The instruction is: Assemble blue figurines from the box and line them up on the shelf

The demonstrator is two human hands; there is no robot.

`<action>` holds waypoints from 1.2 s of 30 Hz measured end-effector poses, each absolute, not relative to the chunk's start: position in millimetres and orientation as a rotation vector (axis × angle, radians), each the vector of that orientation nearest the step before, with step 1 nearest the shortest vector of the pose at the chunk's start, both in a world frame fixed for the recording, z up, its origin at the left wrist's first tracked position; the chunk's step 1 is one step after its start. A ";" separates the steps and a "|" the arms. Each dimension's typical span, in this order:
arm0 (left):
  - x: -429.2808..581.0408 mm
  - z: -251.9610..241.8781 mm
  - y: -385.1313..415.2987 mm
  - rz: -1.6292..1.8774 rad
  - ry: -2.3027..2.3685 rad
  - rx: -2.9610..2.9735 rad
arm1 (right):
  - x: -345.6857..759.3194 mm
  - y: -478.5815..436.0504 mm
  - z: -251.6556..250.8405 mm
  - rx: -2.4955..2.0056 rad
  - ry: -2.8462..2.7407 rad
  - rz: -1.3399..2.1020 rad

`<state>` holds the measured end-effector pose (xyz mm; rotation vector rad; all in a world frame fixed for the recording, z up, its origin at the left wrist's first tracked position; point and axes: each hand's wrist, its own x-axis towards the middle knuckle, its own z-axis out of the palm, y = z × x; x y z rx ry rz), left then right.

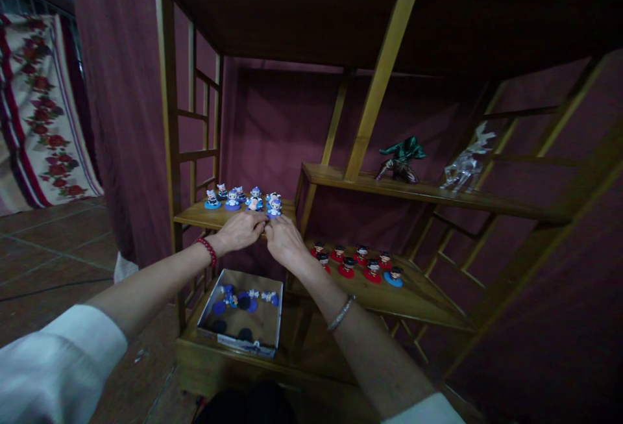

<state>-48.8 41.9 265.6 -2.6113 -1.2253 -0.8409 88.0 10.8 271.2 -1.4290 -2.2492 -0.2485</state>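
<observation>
At the front edge of the left shelf my left hand [242,230] and my right hand [286,241] meet, fingers bent and closed. Just above the fingertips is a small purple-and-white figurine [274,208]; both hands appear to grip its base, though the contact is partly hidden. Several similar figurines on round bases stand close behind and to the left, among them one with a purple hood [232,199] and one on a blue base [212,199]. Below my hands, an open cardboard box [239,333] contains more figurines, some lying down, and loose purple and black discs.
The wooden shelf unit [363,86] has posts and stepped boards. Several red-based figurines [346,267] stand on the lower right shelf, one on blue. Above them are a dark green statuette [403,158] and a clear deer-like ornament [466,163]. A curtain [114,119] hangs at left.
</observation>
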 end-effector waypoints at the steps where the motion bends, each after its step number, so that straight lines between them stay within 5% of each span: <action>1: -48.9 265.3 41.8 -0.833 -1.223 -2.614 | 88.3 11.4 270.2 -1.424 -2.243 -0.240; 36: -73.7 225.5 4.9 -1.089 -0.847 -2.432 | 76.1 -20.4 227.6 -0.727 -1.989 -0.192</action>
